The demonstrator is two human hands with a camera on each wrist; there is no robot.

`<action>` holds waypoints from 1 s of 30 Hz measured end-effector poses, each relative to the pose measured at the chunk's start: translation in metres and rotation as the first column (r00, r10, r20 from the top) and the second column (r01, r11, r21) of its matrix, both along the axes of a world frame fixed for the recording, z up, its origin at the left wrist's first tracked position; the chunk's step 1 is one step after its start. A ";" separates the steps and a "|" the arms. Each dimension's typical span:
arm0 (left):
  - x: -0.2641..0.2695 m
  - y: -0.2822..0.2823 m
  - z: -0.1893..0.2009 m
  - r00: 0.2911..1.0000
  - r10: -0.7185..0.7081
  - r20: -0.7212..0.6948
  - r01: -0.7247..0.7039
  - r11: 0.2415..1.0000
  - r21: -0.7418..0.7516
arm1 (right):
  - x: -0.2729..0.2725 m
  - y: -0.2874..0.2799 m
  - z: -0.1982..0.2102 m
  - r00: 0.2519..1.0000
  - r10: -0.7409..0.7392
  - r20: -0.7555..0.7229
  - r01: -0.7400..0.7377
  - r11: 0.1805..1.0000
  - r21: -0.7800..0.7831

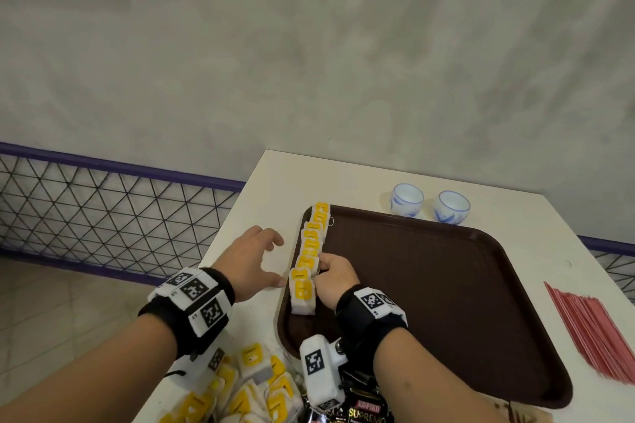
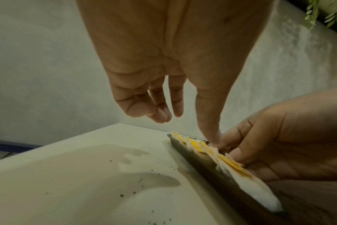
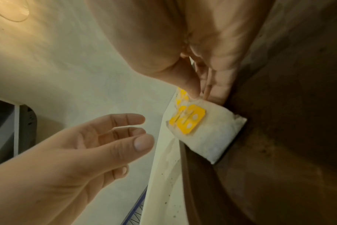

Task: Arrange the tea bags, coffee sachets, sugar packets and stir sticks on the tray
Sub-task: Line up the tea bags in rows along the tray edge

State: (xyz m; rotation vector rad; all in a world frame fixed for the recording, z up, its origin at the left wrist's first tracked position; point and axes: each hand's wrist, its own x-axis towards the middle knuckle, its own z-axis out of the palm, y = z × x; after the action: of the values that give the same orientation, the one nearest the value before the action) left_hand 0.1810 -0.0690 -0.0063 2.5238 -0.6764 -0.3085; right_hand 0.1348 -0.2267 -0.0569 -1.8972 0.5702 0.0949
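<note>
Several tea bags (image 1: 311, 251) stand in an overlapping row along the tray's (image 1: 446, 302) 9 o'clock rim, and my right hand (image 1: 335, 276) pinches one near the row's close end. My left hand (image 1: 252, 256) hovers over the worktop (image 1: 247, 213), fingers loosely spread, holding nothing. A careless nudge could topple the leaning row.

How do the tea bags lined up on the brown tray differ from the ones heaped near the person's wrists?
The row of white, yellow-tagged tea bags overlaps neatly along the left rim of the brown plastic tray; the heaped tea bags lie jumbled on the white table. The right hand touches the row; neither hand touches the heap. Both look alike.
</note>
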 end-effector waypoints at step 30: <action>-0.088 0.061 -0.018 0.983 -0.161 -0.093 0.178 0.957 0.228 | -0.108 -0.034 0.091 0.943 0.301 0.138 -0.274 0.944 -0.185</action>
State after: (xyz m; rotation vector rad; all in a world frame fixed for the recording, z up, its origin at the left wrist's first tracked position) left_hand 0.0930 -0.0081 -0.0241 2.6650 -0.8749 -0.5703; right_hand 0.0264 -0.2608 0.0342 -2.1161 0.1877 0.0821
